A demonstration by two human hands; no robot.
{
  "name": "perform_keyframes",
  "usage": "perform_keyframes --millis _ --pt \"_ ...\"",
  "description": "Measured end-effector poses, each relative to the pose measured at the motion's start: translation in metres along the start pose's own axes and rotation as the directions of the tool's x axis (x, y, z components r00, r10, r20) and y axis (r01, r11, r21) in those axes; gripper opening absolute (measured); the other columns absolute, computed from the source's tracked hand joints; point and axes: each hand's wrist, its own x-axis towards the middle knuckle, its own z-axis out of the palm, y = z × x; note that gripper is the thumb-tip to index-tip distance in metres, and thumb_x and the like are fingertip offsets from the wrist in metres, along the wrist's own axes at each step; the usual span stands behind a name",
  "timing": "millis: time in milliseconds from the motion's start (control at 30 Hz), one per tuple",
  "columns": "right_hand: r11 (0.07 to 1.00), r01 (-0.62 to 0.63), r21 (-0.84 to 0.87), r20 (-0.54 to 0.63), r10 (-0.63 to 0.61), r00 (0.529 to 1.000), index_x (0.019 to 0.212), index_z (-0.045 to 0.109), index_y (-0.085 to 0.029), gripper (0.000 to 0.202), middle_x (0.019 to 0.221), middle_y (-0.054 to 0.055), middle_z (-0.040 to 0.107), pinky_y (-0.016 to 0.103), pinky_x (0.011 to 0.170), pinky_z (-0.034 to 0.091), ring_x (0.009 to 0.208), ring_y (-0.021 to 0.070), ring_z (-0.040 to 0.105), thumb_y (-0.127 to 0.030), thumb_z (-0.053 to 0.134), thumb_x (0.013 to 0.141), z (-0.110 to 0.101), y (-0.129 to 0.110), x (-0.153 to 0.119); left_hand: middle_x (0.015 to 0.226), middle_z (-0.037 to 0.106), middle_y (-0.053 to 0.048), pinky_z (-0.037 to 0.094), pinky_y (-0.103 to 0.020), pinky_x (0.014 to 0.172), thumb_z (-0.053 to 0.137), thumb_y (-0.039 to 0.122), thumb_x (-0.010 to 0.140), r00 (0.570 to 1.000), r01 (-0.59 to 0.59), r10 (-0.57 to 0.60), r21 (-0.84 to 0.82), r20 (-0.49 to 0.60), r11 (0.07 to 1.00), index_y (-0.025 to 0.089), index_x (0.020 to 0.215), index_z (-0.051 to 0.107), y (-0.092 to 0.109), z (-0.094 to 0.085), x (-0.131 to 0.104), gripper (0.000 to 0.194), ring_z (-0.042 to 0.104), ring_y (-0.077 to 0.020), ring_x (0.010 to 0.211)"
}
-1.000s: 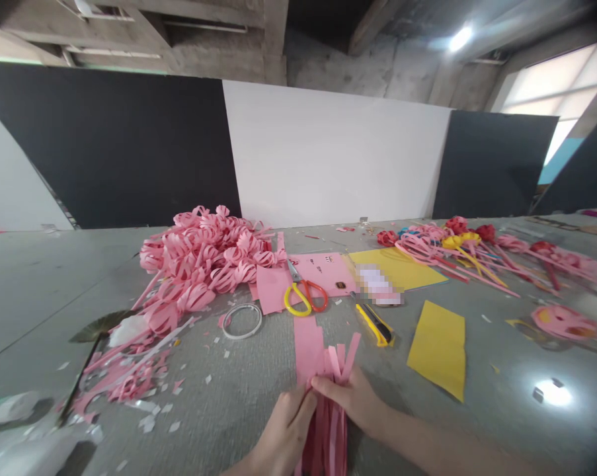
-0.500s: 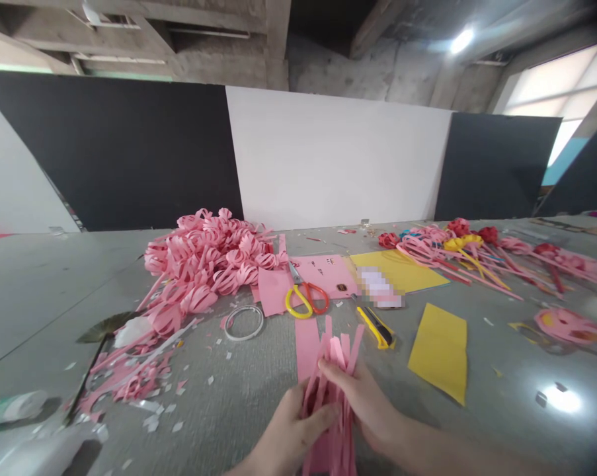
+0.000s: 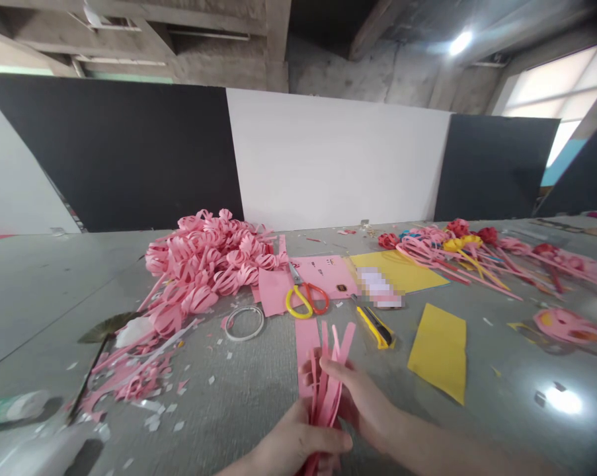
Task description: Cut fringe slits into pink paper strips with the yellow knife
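Note:
Near the bottom middle, a bundle of narrow pink paper strips (image 3: 328, 395) points away from me, its far ends fanned apart. My left hand (image 3: 303, 439) wraps round the lower part of the bundle, thumb across the top. Higher up, my right hand (image 3: 362, 400) closes on the strips from the right, with its thumb on them and some fingertips showing on the far left side. Under the hands lies a flat pink paper strip (image 3: 307, 338). Just beyond are scissors (image 3: 305, 297) with one yellow and one red handle, and a yellow utility knife (image 3: 375, 326).
A heap of curled pink paper flowers (image 3: 209, 254) lies at the left, with scraps and a tape ring (image 3: 244, 323) nearer. Yellow paper (image 3: 439, 350) lies to the right, and red, pink and yellow paper flowers (image 3: 457, 241) beyond it. White and black panels (image 3: 338, 158) stand behind.
My left hand has slid lower on the strips, its thumb now across them. My right hand's fingers have come round the bundle's far side, and the strip ends have bunched and shifted left.

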Motion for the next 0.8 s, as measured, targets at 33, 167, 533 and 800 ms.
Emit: perform_keyframes --millis 33,167,533,800 --pt "1.000 -0.006 0.004 0.021 0.005 1.000 0.097 0.058 -0.018 0.032 0.092 0.006 0.062 0.025 0.064 0.044 0.076 0.0152 0.057 -0.036 0.061 0.071 0.000 -0.001 0.000 0.045 0.038 0.008 0.016 -0.018 0.037 0.064 0.016 0.051 1.000 0.002 -0.002 -0.013 0.018 1.000 0.018 0.070 0.043 0.001 0.000 0.000 0.028 0.029 -0.0035 0.035" --pt "1.000 0.027 -0.012 0.078 -0.026 0.997 0.104 0.053 -0.021 0.037 0.096 0.004 0.061 0.022 0.059 0.044 0.070 0.0116 0.057 -0.032 0.063 0.070 -0.002 -0.003 0.002 0.048 0.043 0.005 0.012 -0.018 0.035 0.056 0.018 0.055 0.996 0.035 -0.030 -0.059 0.085 0.998 0.016 0.064 0.045 0.007 0.000 0.001 0.014 0.025 -0.0023 0.034" --pt "0.962 -0.002 -0.272 0.016 0.007 1.000 0.084 0.059 -0.014 0.030 0.045 -0.005 0.048 0.014 0.029 0.018 0.030 0.0018 0.028 -0.039 0.061 0.069 -0.005 -0.012 0.003 0.083 0.063 -0.013 0.042 -0.025 0.064 0.046 0.025 0.075 0.957 -0.043 0.077 -0.126 0.280 0.991 0.007 0.088 0.061 0.009 0.002 0.001 0.028 0.059 -0.0143 0.063" --pt "0.924 0.123 -0.363 -0.007 -0.135 0.991 0.088 0.063 -0.015 0.028 0.072 0.003 0.062 0.021 0.047 0.039 0.060 0.0132 0.055 -0.036 0.058 0.071 -0.005 -0.023 0.002 0.075 0.064 -0.015 0.045 -0.025 0.058 0.041 0.030 0.086 1.000 0.014 -0.016 -0.082 -0.020 0.997 0.006 0.087 0.061 0.012 0.004 0.001 0.032 0.060 -0.0159 0.061"
